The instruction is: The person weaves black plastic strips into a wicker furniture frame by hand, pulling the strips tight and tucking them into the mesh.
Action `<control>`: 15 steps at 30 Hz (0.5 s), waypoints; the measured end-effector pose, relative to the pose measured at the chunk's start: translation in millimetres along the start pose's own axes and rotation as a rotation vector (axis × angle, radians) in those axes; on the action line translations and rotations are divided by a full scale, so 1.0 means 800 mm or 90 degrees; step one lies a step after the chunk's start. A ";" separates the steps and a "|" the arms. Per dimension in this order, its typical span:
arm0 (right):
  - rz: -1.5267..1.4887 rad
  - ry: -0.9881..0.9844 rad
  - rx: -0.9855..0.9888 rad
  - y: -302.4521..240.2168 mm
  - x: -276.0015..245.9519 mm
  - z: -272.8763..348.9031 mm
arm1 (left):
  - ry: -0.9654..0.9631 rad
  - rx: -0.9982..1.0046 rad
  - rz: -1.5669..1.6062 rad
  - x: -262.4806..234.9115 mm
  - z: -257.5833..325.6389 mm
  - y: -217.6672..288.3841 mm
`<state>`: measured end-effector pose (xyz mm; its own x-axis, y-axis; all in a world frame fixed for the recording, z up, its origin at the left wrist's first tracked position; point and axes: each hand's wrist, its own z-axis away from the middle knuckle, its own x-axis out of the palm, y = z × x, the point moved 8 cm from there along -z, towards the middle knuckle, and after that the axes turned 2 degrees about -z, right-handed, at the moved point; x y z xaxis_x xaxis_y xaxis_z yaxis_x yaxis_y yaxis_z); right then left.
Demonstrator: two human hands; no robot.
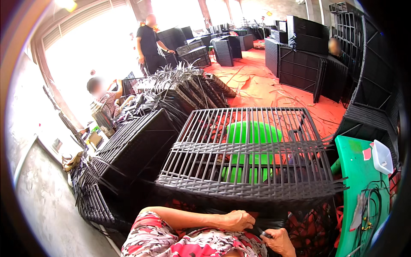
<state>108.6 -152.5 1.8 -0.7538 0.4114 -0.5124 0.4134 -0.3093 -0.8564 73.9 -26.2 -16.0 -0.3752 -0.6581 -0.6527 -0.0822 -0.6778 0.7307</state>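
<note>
My left hand (239,220) is closed, its fingers curled on a bundle of dark strips (270,223) in front of my lap. Lower and to the right, my right hand (279,242) is also closed, with a black end poking out between thumb and fingers, apparently of the same strips. Just beyond both hands stands a dark grey slatted frame (248,189), with one woven band along its near edge and another across its middle. Neither hand touches this frame. Through its slats a bright green tub (254,133) shows.
A green table (349,171) at right carries a white plastic tray (382,157) and loose cords. Stacked black woven panels (128,150) crowd the left. Two people, one standing (150,45) and one seated (112,100), are at far left. Red sheeting (257,85) strewn with strips covers the floor.
</note>
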 end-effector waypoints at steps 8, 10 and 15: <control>-0.054 0.050 -0.005 -0.005 -0.021 0.012 | -0.087 0.051 -0.023 0.006 0.002 0.003; 0.070 0.056 0.115 0.024 -0.051 0.033 | -0.093 0.004 -0.084 0.000 0.001 -0.014; 0.515 0.178 0.223 0.049 -0.119 0.086 | -0.084 -0.060 -0.165 -0.017 0.002 -0.021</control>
<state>161.3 -262.7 20.9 -0.1332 0.1349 -0.9819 0.5479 -0.8155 -0.1864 78.6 -5.3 -19.0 -0.4699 -0.4160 -0.7785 -0.1061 -0.8490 0.5177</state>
